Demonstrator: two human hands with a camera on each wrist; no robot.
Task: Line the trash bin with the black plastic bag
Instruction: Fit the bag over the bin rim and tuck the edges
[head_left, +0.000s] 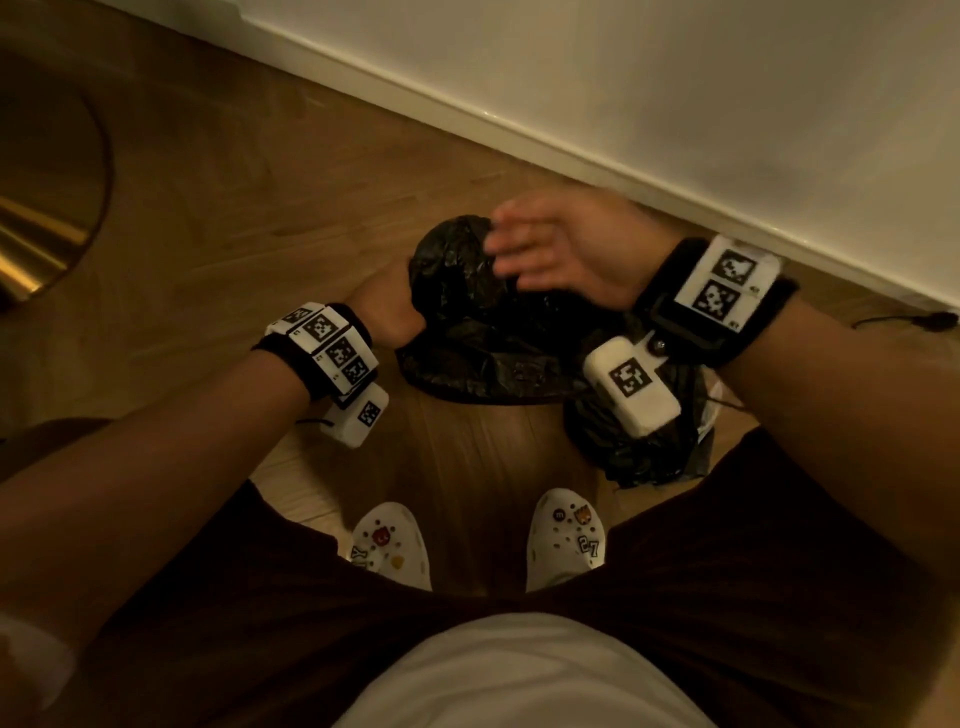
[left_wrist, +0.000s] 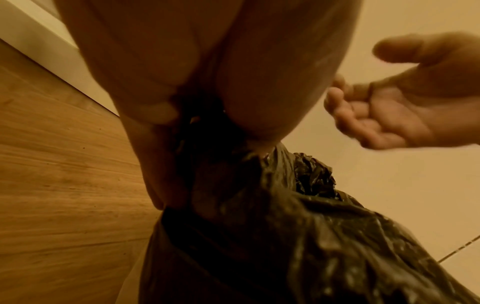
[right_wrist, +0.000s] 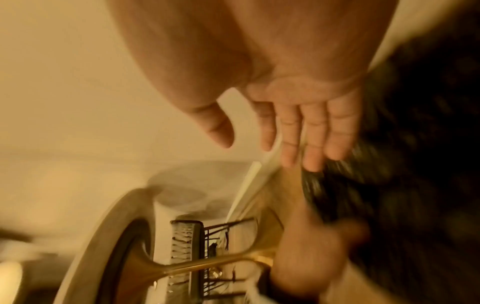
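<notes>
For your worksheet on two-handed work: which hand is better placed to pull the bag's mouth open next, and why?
The right hand. It hovers free and open beside the black plastic bag, fingers straight. The left hand already grips the bag's bunched edge, so it probably serves best as anchor.

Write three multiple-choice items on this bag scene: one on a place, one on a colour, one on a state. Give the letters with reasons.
1. Where does the left hand hold the plastic bag?
A. at its left edge
B. underneath its bottom
C. nowhere

2. What colour are the shoes on the wooden floor?
A. red
B. white
C. black

3. How is the right hand at this moment?
A. clenched round the bag
B. open, fingers straight
C. flat on the floor

Answers:
1 A, since the left wrist view shows the fingers closed on bunched plastic at the bag's edge.
2 B, since the head view shows both shoes white with small charms.
3 B, since the right wrist view shows a spread palm gripping nothing.
</notes>
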